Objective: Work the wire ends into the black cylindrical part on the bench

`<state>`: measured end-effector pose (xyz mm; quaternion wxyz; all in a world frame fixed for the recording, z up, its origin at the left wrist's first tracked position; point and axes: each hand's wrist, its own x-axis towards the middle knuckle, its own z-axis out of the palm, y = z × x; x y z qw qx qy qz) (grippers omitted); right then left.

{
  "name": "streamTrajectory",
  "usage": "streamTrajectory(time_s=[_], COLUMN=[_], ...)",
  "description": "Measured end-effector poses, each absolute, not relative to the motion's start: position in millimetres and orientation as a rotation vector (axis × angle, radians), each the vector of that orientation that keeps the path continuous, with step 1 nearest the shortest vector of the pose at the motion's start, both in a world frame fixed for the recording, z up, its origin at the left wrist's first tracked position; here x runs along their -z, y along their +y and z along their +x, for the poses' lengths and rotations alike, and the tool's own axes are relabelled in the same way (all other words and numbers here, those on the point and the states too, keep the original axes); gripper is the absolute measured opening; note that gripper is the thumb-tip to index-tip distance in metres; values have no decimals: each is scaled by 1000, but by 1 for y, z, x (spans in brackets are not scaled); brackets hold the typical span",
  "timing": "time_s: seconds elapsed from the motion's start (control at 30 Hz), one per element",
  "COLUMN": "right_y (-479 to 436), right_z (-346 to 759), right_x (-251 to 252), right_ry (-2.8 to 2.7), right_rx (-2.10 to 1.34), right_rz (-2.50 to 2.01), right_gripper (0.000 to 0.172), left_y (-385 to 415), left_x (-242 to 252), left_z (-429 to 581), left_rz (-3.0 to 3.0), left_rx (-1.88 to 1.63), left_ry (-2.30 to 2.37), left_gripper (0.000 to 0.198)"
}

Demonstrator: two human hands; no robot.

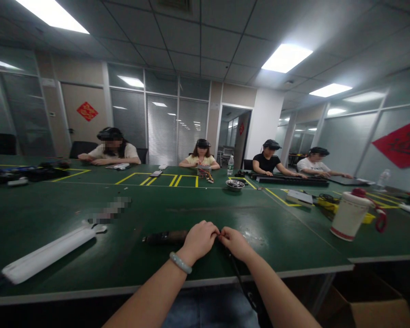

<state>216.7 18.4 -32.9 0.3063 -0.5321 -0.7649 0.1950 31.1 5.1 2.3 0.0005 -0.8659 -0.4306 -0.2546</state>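
Both my hands meet at the table's near side, fingertips almost touching. My left hand point(202, 239), with a pale bangle on its wrist, is closed in a pinch; what it holds is hidden. Lying partly behind it is a dark brown and black rod-shaped tool point(164, 237) with a small metallic tip at its left end. My right hand point(236, 243) is also closed, thumb and fingers pinched at the upper end of a black cord point(238, 272). The cord runs down over the table edge between my forearms. Whether cord and tool are joined is hidden.
A white power strip point(54, 253) lies left on the green table point(133, 262). A white mug point(350, 214) with red lid stands right. Farther back are a metal bowl point(235, 185), water bottle point(230, 165), white box point(299, 198) and black keyboard point(290, 180). Several people sit opposite.
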Motion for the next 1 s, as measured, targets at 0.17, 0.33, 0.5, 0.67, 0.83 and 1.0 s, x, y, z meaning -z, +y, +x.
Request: streamTrajectory(time_s=[0.17,0.33,0.5,0.67,0.83,1.0], right_y=[17,16,16,18,18,17], right_z=[216,215,215,216,216,216], right_x=[32,30,32,34,35,33], right_ry=[-2012,-2018,-2002,-2002,-2011,-2015], right_rx=[-509,-517,-536,-523,-522,-529], right_rz=[-1413,-1398,-1416,-1416,-1409,-1396], right_gripper=[16,16,15,15,14,14], left_y=[6,8,7,6,6,6], left_x=[-2,1,0,-2,-1,-1], left_z=[31,32,33,33,32,32], left_rz=[-2718,-2710,-2699,-2706,-2696,-2702], left_rx=[804,820,808,792,794,805], left_ry=[-1373,-1375,-1401,-1403,-1361,-1356], left_gripper=[22,21,20,22,20,18])
